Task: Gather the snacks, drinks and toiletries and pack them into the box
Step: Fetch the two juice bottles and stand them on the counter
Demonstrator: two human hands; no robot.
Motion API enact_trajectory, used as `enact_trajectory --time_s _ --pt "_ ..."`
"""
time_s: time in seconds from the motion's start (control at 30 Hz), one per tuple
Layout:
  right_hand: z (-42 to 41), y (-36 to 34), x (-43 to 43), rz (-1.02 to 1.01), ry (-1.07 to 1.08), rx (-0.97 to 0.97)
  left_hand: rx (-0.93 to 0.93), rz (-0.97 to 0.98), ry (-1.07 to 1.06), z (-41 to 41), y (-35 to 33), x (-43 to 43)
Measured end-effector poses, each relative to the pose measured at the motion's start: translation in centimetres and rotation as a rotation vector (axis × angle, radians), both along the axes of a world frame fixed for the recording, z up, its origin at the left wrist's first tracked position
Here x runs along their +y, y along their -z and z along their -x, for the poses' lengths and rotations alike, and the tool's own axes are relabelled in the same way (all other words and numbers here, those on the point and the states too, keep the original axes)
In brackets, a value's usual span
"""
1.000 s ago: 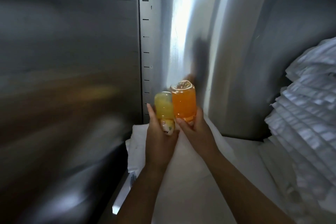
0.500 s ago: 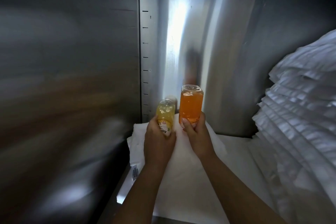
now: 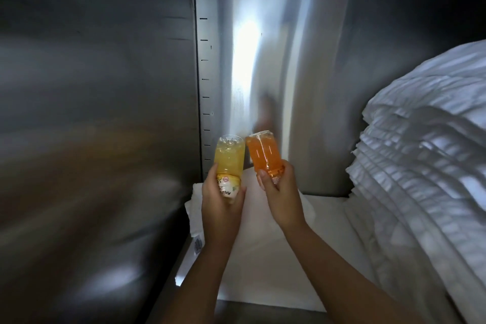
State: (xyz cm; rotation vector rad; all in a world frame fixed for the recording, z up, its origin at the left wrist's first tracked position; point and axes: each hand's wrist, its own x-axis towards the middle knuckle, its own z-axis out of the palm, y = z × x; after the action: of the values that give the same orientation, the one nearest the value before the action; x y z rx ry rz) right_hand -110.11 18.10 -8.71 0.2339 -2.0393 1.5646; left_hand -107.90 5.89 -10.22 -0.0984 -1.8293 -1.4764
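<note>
Both bottles have tilted apart: left hand [image 3: 223, 208] grips yellow drink bottle [image 3: 229, 159], label partly "MOGU"; right hand [image 3: 282, 197] grips orange drink bottle [image 3: 264, 154], stacked white linens [image 3: 426, 166] beside.

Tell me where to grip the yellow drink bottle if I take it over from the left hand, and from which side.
Grip the bare upper body of the yellow bottle, coming from its outer left side. The left hand wraps the labelled lower part, and the orange bottle in the right hand crowds the other side. It is held bottom-up, so the top is the wide base.
</note>
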Motion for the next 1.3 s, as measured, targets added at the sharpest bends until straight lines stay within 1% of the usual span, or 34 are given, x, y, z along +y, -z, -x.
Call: enact_trajectory --time_s 0.07,0.23,0.47,0.63,0.73,0.87,1.03,1.17,1.3 --pt "-1.8 -0.7 -0.1 0.017 0.004 0.054 0.049 -0.021 0.003 -1.6 -1.0 -0.1" --pt "-6.9 -2.5 -0.9 0.05 0.001 0.204 0.138 -0.106 0.113 -6.4 -4.1 -0.4" --pt "-15.7 -5.1 -1.6 0.146 -0.095 0.262 0.156 -0.078 0.161 -14.7 -6.8 -1.2" --pt "-22.6 -5.7 -1.5 0.18 -0.171 0.222 0.13 -0.042 0.17 -21.8 -6.8 -1.8" --pt "-26.8 -4.8 -1.4 0.192 -0.228 0.199 0.113 -0.04 0.131 -26.4 -6.0 -1.8" --pt "-32.7 -2.0 -1.1 0.179 -0.306 0.154 0.089 -0.119 0.117 -32.7 -3.6 -1.3" --pt "-38.3 1.4 -0.3 0.096 -0.349 0.057 0.045 -0.208 0.045 -39.3 -0.3 -0.2" --pt "-41.5 1.9 -1.4 0.129 -0.386 -0.013 -0.014 -0.179 -0.026 -43.4 0.2 -1.4" --pt "-43.8 1.3 -4.0 0.159 -0.45 -0.025 -0.007 -0.134 -0.094 -47.2 -0.8 -3.9"
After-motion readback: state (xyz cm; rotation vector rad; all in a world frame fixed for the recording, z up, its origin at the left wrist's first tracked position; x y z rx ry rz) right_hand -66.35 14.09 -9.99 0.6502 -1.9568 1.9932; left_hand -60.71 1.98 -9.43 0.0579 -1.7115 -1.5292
